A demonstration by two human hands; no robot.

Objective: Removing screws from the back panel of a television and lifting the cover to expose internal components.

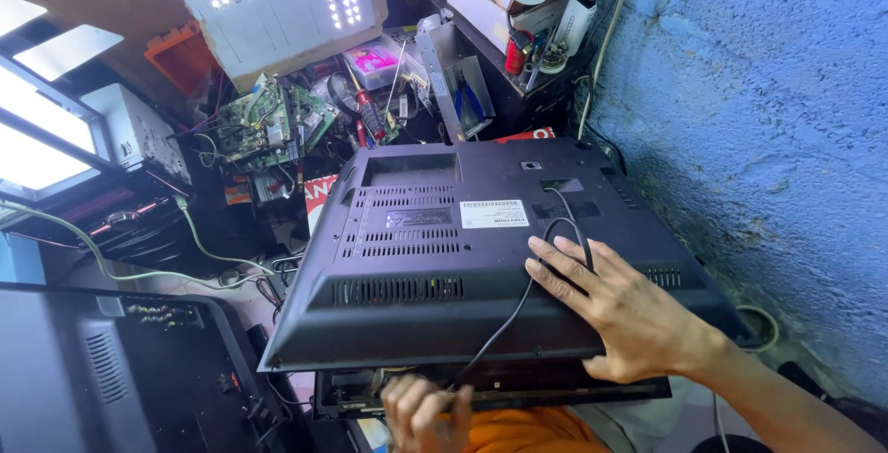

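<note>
The right hand (622, 310) is lying flat and spread on the black plastic rear cover (462, 259) of a flat television set, palm down, grasping nothing, pressing at about four o'clock on the panel. Its fingers are lying over the black power cord (518, 310), which is looping across the cover near the knuckles and trailing down toward six o'clock. The left hand (424, 414) is curling at the cover's lower edge, fingers tucked under the rim where the cord is passing; whether it is clenching the cord, the rim or nothing I cannot tell.

The cover is sitting tilted and partly lifted off the front frame (499, 393), which is showing below it at six o'clock. To my judgement the cord is the main hazard: caught between cover and frame, it could be pinched or tugged. The cover is also overhanging its support, so uneven pressure from the flat hand could be tipping it toward the blue wall (758, 111) at three o'clock.

At eleven o'clock green circuit boards (268, 120) and loose tools are crowding the bench.
</note>
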